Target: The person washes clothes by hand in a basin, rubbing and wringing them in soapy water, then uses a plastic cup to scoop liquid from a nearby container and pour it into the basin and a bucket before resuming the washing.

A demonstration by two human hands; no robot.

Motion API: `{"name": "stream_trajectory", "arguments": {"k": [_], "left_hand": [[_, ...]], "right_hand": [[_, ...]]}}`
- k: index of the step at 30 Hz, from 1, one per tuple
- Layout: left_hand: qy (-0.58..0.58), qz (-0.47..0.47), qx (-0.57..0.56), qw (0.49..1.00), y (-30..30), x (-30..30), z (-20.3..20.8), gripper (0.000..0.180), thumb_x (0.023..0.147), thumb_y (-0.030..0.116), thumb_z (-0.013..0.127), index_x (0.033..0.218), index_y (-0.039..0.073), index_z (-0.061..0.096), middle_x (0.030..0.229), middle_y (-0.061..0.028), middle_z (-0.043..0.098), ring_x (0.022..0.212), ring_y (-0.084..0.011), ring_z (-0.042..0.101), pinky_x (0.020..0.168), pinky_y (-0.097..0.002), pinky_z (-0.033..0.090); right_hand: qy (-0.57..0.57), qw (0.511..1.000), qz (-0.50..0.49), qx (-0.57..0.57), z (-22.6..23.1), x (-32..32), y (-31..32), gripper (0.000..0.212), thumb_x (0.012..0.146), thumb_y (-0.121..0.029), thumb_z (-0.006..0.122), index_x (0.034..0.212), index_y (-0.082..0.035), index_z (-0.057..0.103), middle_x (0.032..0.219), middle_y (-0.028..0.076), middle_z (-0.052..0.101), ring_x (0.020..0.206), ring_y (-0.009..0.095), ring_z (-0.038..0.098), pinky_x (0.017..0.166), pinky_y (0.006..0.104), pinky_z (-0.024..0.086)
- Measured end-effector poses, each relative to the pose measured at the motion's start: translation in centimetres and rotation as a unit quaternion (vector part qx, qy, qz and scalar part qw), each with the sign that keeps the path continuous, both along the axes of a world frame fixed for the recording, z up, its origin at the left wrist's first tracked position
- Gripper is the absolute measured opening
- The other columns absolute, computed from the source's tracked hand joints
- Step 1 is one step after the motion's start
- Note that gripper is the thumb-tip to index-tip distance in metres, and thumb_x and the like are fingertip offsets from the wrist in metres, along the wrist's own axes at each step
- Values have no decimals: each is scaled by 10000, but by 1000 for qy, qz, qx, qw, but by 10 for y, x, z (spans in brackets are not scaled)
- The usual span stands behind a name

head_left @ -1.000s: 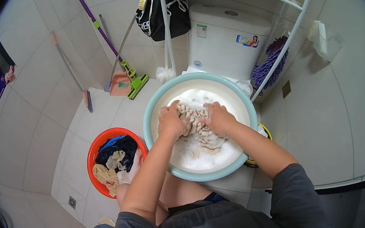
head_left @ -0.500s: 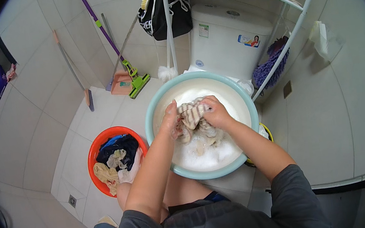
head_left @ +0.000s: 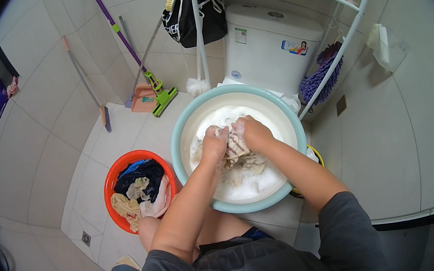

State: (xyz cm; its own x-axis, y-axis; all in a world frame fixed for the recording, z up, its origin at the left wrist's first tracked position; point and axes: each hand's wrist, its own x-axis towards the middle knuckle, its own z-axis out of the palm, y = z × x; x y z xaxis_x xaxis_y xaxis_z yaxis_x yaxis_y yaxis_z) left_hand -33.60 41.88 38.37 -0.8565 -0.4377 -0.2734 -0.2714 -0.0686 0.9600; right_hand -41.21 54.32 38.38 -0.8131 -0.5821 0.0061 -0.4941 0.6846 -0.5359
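Observation:
A light blue basin [head_left: 178, 154] with white suds [head_left: 248, 187] stands in front of me. Inside it, a striped beige-and-brown cloth garment [head_left: 237, 147] is bunched between my two hands, its lower folds lying in the foam. My left hand [head_left: 215, 143] grips it on the left with curled fingers. On the other side, my right hand [head_left: 255, 132] is closed on the same garment, close to the left one. Foam clings to both hands, and their fingertips are partly hidden.
A red-orange tub [head_left: 108, 191] of clothes sits left of the basin. Beyond are a green-headed mop [head_left: 165, 101], a pink dustpan [head_left: 143, 98] and a toilet [head_left: 269, 30] under a white rack [head_left: 353, 27]. A slipper [head_left: 124, 270] lies at lower left.
My hands have drawn closer together, the left one moving right and inward. The striped garment is now bunched smaller and sits slightly lower between them.

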Motion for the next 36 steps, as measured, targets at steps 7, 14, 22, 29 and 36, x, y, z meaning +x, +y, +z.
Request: {"name": "stream_trajectory", "arguments": {"k": [7, 14, 22, 29, 36], "left_hand": [[-120, -192, -553, 802, -17, 19, 30, 756, 657, 347, 749, 1318, 248, 396, 1374, -151, 309, 1249, -300, 330, 981, -417, 341], [-115, -286, -640, 704, -17, 4, -22, 385, 795, 293, 599, 1162, 182, 561, 1225, -166, 508, 1078, -278, 522, 889, -441, 404], [-4, -115, -116, 987, -66, -6, -31, 260, 914, 264, 431, 913, 66, 599, 870, -90, 616, 791, -207, 593, 705, -341, 465], [14, 89, 336, 938, -64, -1, -22, 278, 918, 215, 361, 1060, 38, 522, 993, -124, 611, 918, -241, 601, 839, -422, 479], [-18, -12, 346, 938, -57, -8, -24, 297, 864, 304, 447, 1026, 73, 538, 978, -120, 619, 880, -257, 612, 785, -418, 496]], "right_hand": [[-78, 955, 65, 278, -5, 16, 30, 862, 724, -335, 684, 1394, -117, 186, 1308, 219, 348, 1090, 362, 499, 902, 379, 423], [-151, 977, 86, 126, 13, -13, 35, 675, 688, -108, 620, 1309, -67, 358, 1166, 211, 476, 1021, 337, 535, 881, 351, 442], [-219, 963, -93, -129, 19, -37, 63, 535, 677, -32, 567, 1206, -49, 484, 1178, 202, 510, 1103, 300, 495, 928, 311, 399], [-108, 972, 21, 209, -23, -10, 46, 455, 733, -147, 608, 1160, -33, 497, 1228, 240, 420, 1084, 360, 483, 894, 364, 420], [-57, 987, -48, -144, -40, -32, 33, 391, 774, -138, 514, 1153, -42, 497, 1047, 179, 547, 934, 278, 550, 817, 326, 445]]}}
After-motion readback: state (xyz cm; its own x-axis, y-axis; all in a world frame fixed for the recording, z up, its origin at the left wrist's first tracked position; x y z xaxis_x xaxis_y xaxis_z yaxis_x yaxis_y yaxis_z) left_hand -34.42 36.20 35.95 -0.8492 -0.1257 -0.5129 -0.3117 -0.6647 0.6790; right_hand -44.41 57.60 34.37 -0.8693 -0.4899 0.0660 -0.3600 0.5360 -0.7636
